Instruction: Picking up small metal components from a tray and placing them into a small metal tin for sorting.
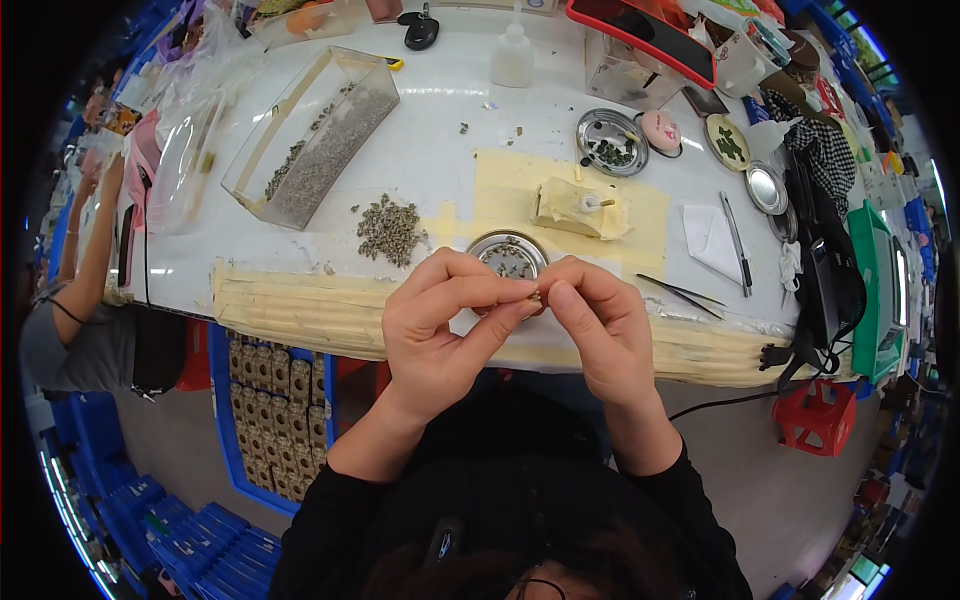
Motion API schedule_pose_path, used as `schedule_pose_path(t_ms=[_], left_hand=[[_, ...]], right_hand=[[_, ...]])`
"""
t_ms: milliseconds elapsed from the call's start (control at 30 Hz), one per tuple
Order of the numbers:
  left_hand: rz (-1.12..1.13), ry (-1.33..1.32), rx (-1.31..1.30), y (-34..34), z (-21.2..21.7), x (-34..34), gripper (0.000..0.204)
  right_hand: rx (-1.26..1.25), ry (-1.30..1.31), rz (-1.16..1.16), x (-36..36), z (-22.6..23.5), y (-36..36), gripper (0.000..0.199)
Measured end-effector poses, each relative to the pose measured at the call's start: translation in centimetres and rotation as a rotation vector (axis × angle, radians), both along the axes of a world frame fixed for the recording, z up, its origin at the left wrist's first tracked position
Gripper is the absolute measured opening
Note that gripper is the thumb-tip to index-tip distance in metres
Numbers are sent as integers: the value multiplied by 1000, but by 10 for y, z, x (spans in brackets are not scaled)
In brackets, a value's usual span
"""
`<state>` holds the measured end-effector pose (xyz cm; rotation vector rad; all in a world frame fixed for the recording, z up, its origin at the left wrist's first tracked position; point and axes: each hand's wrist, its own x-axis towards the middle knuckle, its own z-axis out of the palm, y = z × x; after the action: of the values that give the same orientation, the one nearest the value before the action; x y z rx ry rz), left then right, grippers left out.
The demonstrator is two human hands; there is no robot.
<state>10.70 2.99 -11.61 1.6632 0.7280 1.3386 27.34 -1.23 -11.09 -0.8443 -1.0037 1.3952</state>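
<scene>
My left hand [435, 325] and my right hand [607, 330] meet over the table's front edge, fingertips nearly touching. Between them they pinch a tiny brownish-gold piece [535, 297], too small to name. Just beyond the fingertips is a round metal dish [541, 250] with small greyish bits in it, partly hidden by my hands. A heap of small grey-brown pieces [388, 230] lies on the table to the left of the dish. Behind and to the right, a tape-wrapped block [565, 207] with a short white peg stands on a yellowish taped patch [492, 185].
Tweezers [682, 293], a pen [737, 240] and folded white paper [705, 243] lie at right. A clear box [335, 140] of grey granules stands at left. Farther back are a dish of dark green bits [583, 130], a squeeze bottle [513, 58] and a red-cased phone [645, 38]. Another person's arm [90, 240] is at far left.
</scene>
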Motion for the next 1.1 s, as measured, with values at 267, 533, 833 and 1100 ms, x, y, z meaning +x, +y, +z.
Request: schedule_pose_path(t_ms=[267,533,833,1100], left_hand=[[23,51,28,-1,2,0,22],[105,184,157,-2,9,-1,23],[223,383,380,-2,13,1,24],[162,282,226,-1,10,0,22]], right_hand=[[-29,16,-12,1,-1,1,12],[4,-69,-61,1,-2,2,8],[494,-869,-450,-2,4,6,6],[75,-296,-197,1,-3,2,5]])
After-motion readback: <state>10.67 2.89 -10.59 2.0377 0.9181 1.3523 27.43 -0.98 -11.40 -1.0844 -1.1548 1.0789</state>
